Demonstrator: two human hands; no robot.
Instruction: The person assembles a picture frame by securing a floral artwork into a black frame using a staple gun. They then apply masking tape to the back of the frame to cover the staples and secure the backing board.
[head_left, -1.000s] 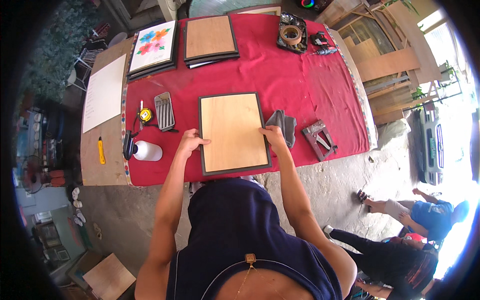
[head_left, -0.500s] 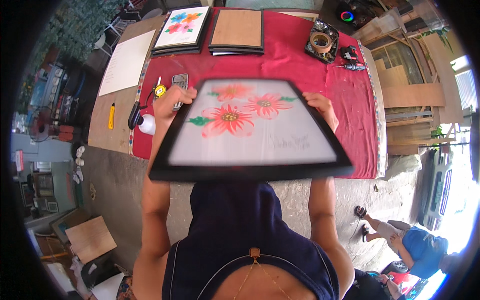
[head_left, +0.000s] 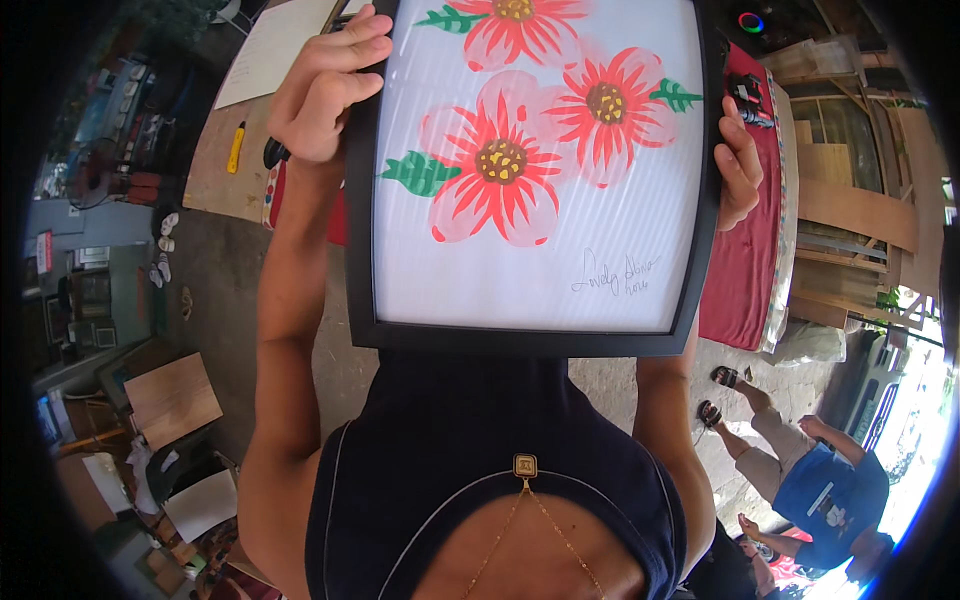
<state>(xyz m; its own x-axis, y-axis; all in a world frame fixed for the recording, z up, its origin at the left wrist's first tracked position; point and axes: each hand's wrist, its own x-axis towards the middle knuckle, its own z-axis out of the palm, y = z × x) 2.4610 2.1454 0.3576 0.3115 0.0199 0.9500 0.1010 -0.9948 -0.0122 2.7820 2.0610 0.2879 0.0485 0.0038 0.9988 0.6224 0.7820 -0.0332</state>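
Note:
Held up close between my two hands is a picture frame (head_left: pixel 540 338) with a black border. Inside it shows a painting (head_left: pixel 480 285) of red-pink flowers with green leaves and handwriting in a lower corner. My left hand (head_left: pixel 325 90) grips the left side, fingers along the border. On the opposite side, my right hand (head_left: pixel 738 170) has its fingers curled round the edge; its thumb is hidden behind the frame. The upper end of the frame runs out of view. Behind it, most of the table's red cloth (head_left: pixel 745 260) is covered.
A yellow cutter (head_left: pixel 236 148) and a white sheet (head_left: pixel 275 60) lie on the brown board at left. A power drill (head_left: pixel 750 100) is at the table's right side. Wooden panels (head_left: pixel 850 200) lean at far right. A person in a blue shirt (head_left: pixel 830 495) is at lower right.
The picture frame has come up nearer and tilted to face me, now hiding most of the table. Both hands have risen with it, still holding its sides. The person at right has shifted posture.

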